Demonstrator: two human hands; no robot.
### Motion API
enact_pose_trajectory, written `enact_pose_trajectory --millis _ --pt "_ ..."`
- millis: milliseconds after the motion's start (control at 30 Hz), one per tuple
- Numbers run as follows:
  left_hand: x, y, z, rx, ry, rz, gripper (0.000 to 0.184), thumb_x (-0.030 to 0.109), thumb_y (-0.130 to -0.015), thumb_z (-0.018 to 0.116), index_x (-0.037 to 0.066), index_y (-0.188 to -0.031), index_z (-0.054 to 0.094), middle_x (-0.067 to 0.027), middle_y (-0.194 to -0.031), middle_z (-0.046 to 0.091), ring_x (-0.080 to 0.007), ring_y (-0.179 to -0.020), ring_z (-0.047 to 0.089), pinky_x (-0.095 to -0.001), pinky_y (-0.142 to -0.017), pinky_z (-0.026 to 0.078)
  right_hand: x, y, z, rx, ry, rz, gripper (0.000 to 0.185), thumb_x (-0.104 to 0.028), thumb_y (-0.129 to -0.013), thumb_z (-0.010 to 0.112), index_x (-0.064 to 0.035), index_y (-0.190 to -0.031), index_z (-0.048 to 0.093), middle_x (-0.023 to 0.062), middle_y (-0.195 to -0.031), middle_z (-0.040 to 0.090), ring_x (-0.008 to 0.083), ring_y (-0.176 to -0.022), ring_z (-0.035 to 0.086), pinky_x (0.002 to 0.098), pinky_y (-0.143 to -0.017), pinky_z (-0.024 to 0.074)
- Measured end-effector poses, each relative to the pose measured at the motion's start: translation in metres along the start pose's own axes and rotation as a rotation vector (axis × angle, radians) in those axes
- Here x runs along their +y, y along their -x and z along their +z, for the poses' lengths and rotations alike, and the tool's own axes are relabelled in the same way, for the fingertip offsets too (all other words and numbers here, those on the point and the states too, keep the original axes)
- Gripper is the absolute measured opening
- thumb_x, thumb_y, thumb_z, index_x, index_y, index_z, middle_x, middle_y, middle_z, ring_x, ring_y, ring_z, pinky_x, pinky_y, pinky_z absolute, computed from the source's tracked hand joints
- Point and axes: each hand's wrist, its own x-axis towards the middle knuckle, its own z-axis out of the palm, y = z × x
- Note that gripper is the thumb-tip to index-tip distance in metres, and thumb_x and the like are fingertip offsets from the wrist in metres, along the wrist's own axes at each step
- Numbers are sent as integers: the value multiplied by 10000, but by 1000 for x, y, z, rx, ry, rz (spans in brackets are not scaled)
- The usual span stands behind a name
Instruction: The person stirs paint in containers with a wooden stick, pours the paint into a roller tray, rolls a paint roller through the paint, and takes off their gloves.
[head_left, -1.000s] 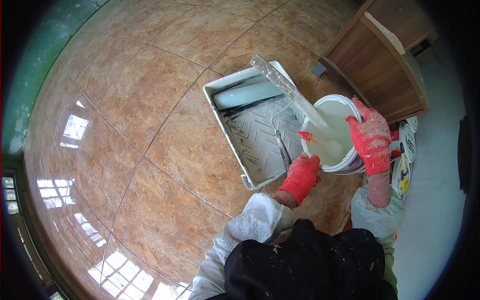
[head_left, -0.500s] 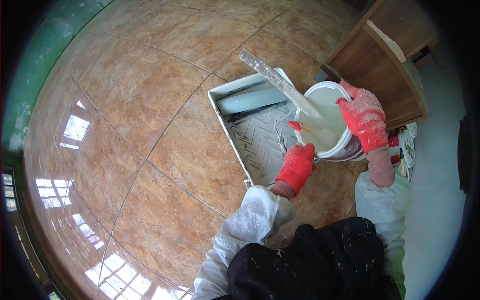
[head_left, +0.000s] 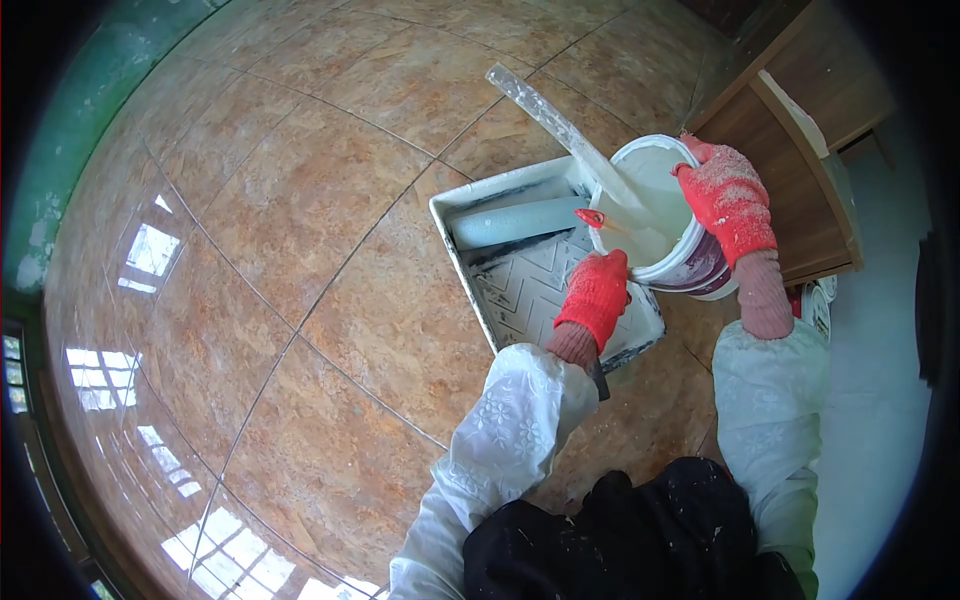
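My right hand (head_left: 730,198), in a dusty red glove, grips the far right rim of a white bucket (head_left: 712,268) with whitish liquid inside. The bucket tilts over the right side of a white paint tray (head_left: 462,268). My left hand (head_left: 595,298), also red-gloved, is closed on the bucket's near left rim. A long stick (head_left: 560,130) and a brush with a red handle end (head_left: 590,217) lean out of the bucket. In the tray lies a pale blue roller (head_left: 515,222); its handle (head_left: 600,382) shows below my left hand.
A brown wooden cabinet (head_left: 790,170) stands at the right, with containers (head_left: 818,305) partly hidden beside it. Glossy brown floor tiles (head_left: 330,230) spread to the left, up to a green wall (head_left: 85,110). A pale surface (head_left: 875,370) runs along the right.
The bucket, held in both hands, has moved up and slightly left over the tray. The stick's top has shifted up, and the tray now sits slightly lower in view.
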Motion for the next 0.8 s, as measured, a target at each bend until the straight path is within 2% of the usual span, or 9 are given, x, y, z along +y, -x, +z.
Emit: enact_pose_trajectory --millis 67,167,300,367,467,800 --pt "2 -6 -4 -5 -210 97 200 144 -911 460 -11 -799 517 -122 -648 547 -206 -500 568 -328 -467 454 -3 -8 1 -14 4 8 480 -281 -832 614 -131 -1286 577 177 -1186 618 346 -1091 594 388 -936 469" --pt "-4 -15 -5 15 -365 219 152 106 -913 459 -9 -825 505 -136 -680 541 -216 -529 585 -336 -474 465 -8 -15 5 -14 27 8 483 -288 -834 615 -135 -1290 575 172 -1203 613 343 -1107 587 392 -949 464" --pt "-10 -23 -6 67 -354 317 182 155 -923 456 6 -830 504 -112 -679 525 -197 -527 563 -329 -463 446 -20 -21 8 -24 81 4 484 -297 -840 612 -143 -1297 571 171 -1234 597 346 -1131 573 397 -967 453" --pt "9 -17 -7 94 466 -210 215 222 -923 457 32 -834 504 -77 -670 495 -165 -509 515 -310 -443 403 -24 -23 12 -21 79 3 486 -301 -845 607 -143 -1302 565 172 -1239 594 347 -1136 568 398 -972 449" --pt "1 -26 -8 98 529 -211 252 288 -914 457 54 -839 508 -48 -675 475 -139 -502 470 -287 -437 364 -23 -29 21 -15 88 1 493 -309 -854 599 -144 -1315 551 172 -1248 587 348 -1145 561 402 -980 443" --pt "-17 -40 -11 139 528 -227 275 322 -915 474 53 -900 526 -44 -709 488 -147 -525 483 -283 -449 370 -38 -27 28 -19 122 -17 510 -328 -865 588 -157 -1342 526 178 -1273 569 351 -1174 538 412 -1001 430"
